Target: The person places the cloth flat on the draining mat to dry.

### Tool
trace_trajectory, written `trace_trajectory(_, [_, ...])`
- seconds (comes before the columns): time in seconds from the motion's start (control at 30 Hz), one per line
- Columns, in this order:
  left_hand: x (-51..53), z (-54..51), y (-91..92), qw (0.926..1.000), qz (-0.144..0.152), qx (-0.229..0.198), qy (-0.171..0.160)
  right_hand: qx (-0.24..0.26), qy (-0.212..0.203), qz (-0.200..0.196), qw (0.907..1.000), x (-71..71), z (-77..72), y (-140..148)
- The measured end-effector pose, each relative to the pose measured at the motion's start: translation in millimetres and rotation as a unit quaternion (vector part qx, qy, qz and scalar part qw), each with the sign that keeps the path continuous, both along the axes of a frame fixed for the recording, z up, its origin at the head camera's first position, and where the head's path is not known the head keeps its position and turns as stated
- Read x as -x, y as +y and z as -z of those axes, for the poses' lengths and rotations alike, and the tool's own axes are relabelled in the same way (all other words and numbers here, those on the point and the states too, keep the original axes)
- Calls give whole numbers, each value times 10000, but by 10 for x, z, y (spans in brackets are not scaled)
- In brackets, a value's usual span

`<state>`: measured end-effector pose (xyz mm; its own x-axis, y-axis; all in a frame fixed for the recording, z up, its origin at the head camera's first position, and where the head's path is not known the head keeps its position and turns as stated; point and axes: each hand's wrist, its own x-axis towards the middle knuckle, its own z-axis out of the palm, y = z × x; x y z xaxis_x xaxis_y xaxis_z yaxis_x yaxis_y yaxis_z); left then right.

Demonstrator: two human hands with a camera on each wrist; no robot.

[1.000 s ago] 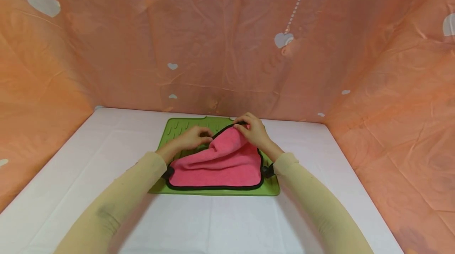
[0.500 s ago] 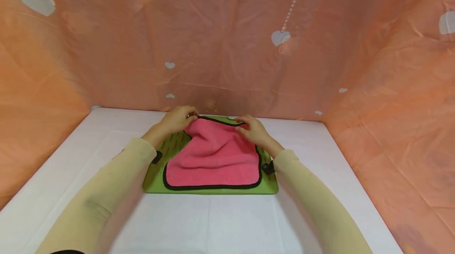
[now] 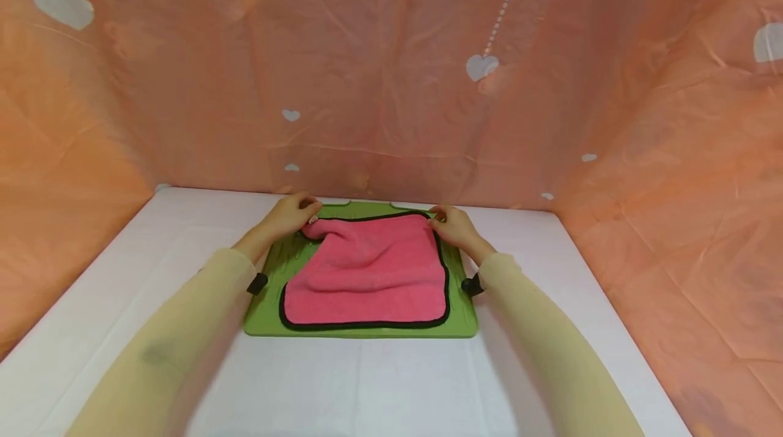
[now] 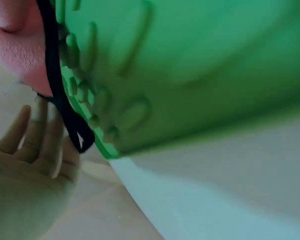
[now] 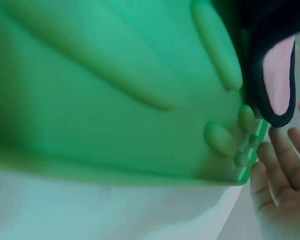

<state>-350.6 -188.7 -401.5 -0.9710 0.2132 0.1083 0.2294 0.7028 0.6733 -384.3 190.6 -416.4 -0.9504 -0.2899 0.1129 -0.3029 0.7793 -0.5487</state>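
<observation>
A pink cloth with black edging lies on a green ridged mat. My left hand pinches its far left corner, which is bunched and folded inward. In the left wrist view the thumb presses the pink side of the cloth, while the fingers of the left hand are underneath. My right hand is at the far right corner. The right wrist view has that cloth corner just above the fingertips of the right hand, with the thumb apart from it.
The mat rests on a white table. Close behind it rises an orange curtain with white hearts, which also encloses both sides. Dark wrist devices sit at both cuffs.
My left hand has moved left and away from me, taking hold of the cloth's far left corner. The cloth has spread flatter. My right hand has shifted right, coming off the far right corner.
</observation>
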Motion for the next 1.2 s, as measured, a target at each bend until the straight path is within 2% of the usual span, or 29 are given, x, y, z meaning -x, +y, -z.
trace_trajectory(0.17, [-68, 25, -133, 9987, -314, 210, -346, 12, -207, 55, 9998, 12, 33, -14])
trace_trajectory(0.33, [-133, 83, -193, 9974, -536, 18, -486, 98, -89, 21, 9999, 25, 50, -15])
trace_trajectory(0.57, [-183, 145, -215, 9981, 94, -157, -584, 211, 40, -1, 9998, 20, 64, 1])
trace_trajectory(0.73, [-157, 156, -218, 9966, 279, -402, -656, 368, 116, 86, 9992, 21, 72, 29])
trace_trajectory(0.87, [-112, 105, -233, 9948, 79, -867, -527, 618, 96, 264, 9977, 15, 68, 50])
trace_trajectory(1.0, [-17, 47, -201, 9880, -281, -1476, -353, 821, 49, 520, 9953, 21, 70, 70])
trace_trajectory(1.1, [80, 24, -151, 9883, -580, -1404, -129, 853, 45, 697, 9939, 27, 69, 81])
trace_trajectory(1.2, [170, 16, -106, 9906, -824, -1086, 123, 792, 32, 792, 9937, 35, 65, 89])
